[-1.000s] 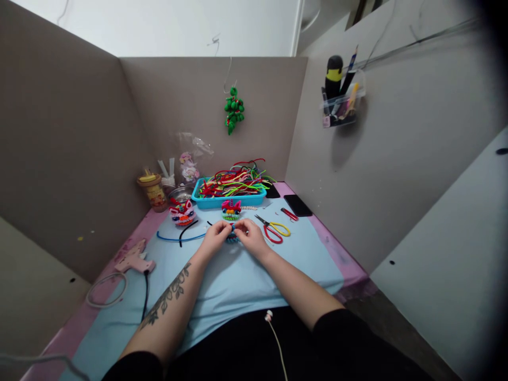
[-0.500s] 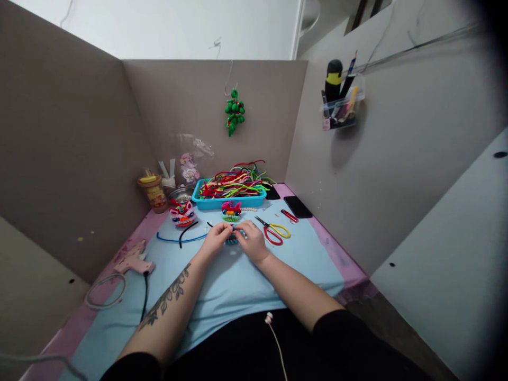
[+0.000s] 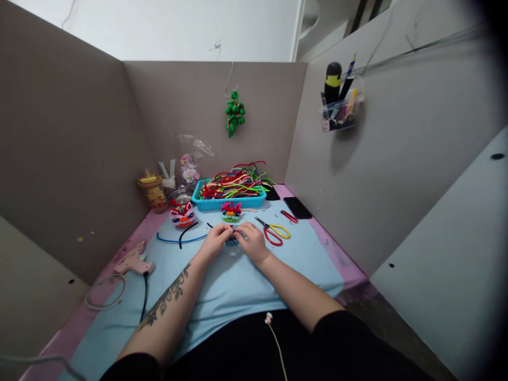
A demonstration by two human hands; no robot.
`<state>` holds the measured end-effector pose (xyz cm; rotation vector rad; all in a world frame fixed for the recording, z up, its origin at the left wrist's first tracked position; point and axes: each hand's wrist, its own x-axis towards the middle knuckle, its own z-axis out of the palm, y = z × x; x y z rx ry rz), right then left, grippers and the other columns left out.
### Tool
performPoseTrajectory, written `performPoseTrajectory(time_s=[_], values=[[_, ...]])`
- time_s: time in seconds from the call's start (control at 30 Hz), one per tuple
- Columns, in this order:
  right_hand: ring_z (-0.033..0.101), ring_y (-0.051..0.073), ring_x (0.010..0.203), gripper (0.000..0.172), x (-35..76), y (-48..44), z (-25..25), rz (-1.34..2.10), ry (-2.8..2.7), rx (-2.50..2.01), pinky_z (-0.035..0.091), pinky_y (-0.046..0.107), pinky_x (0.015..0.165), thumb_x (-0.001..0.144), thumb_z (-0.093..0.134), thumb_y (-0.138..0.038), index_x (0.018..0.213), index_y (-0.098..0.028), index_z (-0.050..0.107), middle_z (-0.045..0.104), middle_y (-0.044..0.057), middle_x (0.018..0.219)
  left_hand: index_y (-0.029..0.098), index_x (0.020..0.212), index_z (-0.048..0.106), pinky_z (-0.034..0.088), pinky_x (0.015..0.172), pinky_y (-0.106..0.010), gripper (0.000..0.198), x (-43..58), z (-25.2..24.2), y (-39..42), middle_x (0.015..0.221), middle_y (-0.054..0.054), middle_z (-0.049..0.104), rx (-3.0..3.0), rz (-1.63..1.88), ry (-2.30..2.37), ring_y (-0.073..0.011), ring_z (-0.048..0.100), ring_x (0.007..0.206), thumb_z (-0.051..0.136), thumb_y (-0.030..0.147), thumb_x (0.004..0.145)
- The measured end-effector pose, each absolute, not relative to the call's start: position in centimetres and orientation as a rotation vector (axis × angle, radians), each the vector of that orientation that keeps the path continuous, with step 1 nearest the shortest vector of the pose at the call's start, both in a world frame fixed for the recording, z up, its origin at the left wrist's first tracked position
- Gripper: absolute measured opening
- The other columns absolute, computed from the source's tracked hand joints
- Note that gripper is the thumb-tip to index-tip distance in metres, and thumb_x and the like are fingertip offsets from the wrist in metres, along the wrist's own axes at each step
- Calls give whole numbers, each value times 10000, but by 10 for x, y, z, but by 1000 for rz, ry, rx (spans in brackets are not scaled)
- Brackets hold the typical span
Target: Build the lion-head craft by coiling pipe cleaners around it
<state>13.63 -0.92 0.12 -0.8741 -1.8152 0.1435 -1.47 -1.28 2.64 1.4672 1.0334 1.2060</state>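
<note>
My left hand [image 3: 218,236] and my right hand [image 3: 251,241] meet over the blue cloth, both closed in a pinch on a small blue and red pipe-cleaner piece [image 3: 232,241]. Fingers cover most of it. Just beyond it stands a pink, red and green pipe-cleaner figure [image 3: 231,212]. A second figure [image 3: 183,215], pink, red and orange, sits farther left. A blue stem [image 3: 174,241] and a black stem [image 3: 184,234] lie left of my left hand. Scissors with red and yellow handles [image 3: 274,233] rest to the right of my right hand.
A turquoise tray [image 3: 230,203] heaped with coloured stems stands behind. At the left are a pink glue gun [image 3: 134,261] with its cord and a cup [image 3: 154,196]. A phone [image 3: 297,207] and a red cutter [image 3: 289,216] lie at the right. Partition walls surround the table.
The fingers of both hands have shifted very slightly around the small piece. The camera view has tilted a little; nothing else has visibly moved.
</note>
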Motion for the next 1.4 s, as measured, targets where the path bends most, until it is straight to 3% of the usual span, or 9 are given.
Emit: performPoseTrajectory(time_s=[0.33,0.7,1.03,1.23,1.4], values=[[584,183,795,136,137,-8,2,134,-1817,-765,478,325,755,856,531,-211,814,-204,660,656,52,785,151,626,540,322,544,-222,188,-14,29,-14,535,45,457,1443,1175,1027,-85,392,526,610,321,664],[595,183,816,122,137,-8,0,255,-1754,-816,487,321,751,831,552,-221,870,-202,666,655,63,833,151,669,549,301,525,-220,249,-15,27,-13,535,47,444,1417,1172,1026,-83,380,514,630,387,676],[577,175,751,111,136,-12,7,384,-1719,-795,469,305,692,803,555,-223,775,-195,659,628,50,750,148,629,549,312,534,-224,227,-14,29,-14,538,43,459,1425,1172,1004,-81,384,516,636,350,682],[552,154,717,220,139,-7,12,592,-1546,-917,459,275,644,802,550,-332,939,-188,646,629,62,901,152,648,562,307,518,-227,300,-16,30,-13,525,42,462,1380,1229,1051,-82,385,498,671,429,676],[522,140,662,188,140,-5,14,781,-1506,-980,440,260,629,742,580,-363,778,-181,606,607,22,767,139,660,582,347,550,-232,360,-16,24,-9,574,11,536,1443,1228,1073,-97,439,542,696,480,649]])
